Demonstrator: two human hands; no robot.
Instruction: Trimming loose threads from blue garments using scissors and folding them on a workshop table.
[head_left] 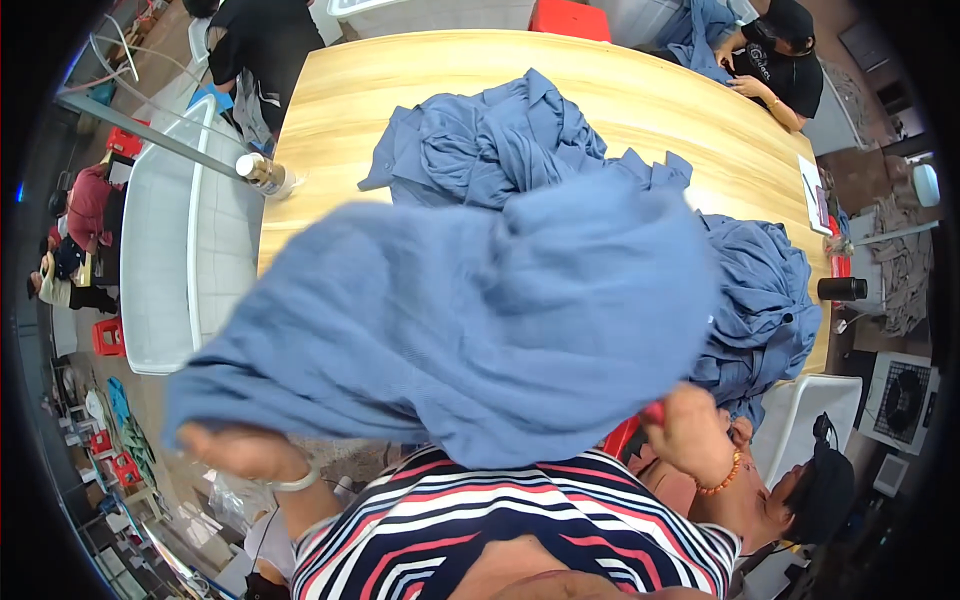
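Observation:
A blue cloth garment [450, 310], blurred by motion, is spread in the air in front of my chest, over the near part of the table. At its lower left end my left hand [240, 452] grips the edge, with the fingertips partly under the fabric. My right hand [692, 432] is closed at the garment's lower right side. A small red thing [653, 412] shows between its fingers; its kind is hidden. Behind the raised cloth lies a crumpled heap of blue garments [490, 140]. Another bunched blue garment pile [760, 300] sits at the table's right.
The pale wooden table [340, 90] has a bottle [262, 175] at its left edge and a black cylinder [842, 289] by its right edge. A white tub [160, 260] stands left. Co-workers are at the far left, at the far right [785, 70] and close on my right [800, 490].

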